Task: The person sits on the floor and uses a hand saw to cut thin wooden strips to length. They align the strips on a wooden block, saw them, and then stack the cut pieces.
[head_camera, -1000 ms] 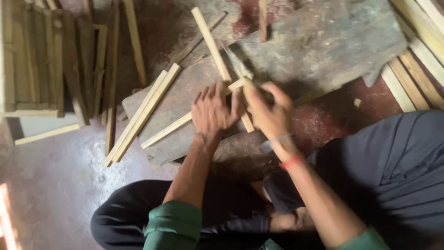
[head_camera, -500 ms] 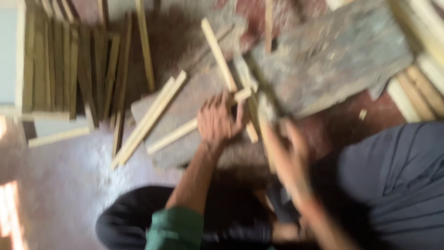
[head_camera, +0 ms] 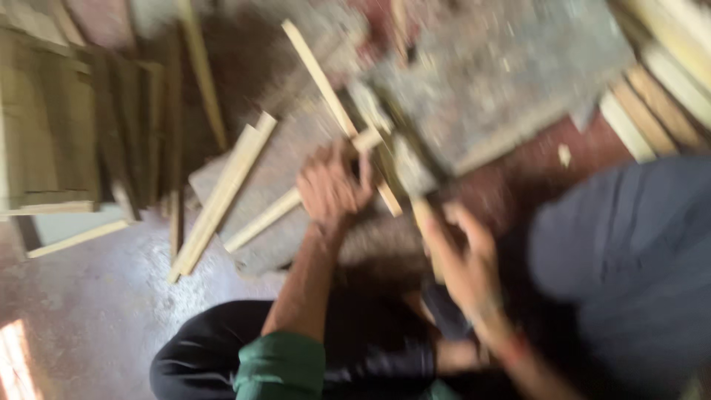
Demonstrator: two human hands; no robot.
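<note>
— Wooden strips everywhere in the head view. What has the left hand (head_camera: 329, 185) got?

— It presses down, fingers curled, on a pale wooden strip (head_camera: 296, 204) lying across a grey slab (head_camera: 274, 178) on the floor (head_camera: 96, 311). A second, longer strip (head_camera: 337, 111) crosses just above the knuckles.

— And the right hand (head_camera: 463, 263)?

— Closed around a handle, with a blurred tool, a hammer (head_camera: 415, 178) by the look of it, rising toward the point where the strips cross. The picture is smeared, so I can't tell how tight the grip is.

— What else lies about?

— A pair of strips (head_camera: 222, 192) just left of the slab, a stacked wooden frame (head_camera: 52, 141) further left, more boards (head_camera: 652, 96) at the right edge, and a bigger slab (head_camera: 503, 81) above.

— Where's the danger?

— I'd judge the fingers. The left hand sits right beside the tool head; a glancing blow could land on them, or the strip could skid on the slab or split.
</note>
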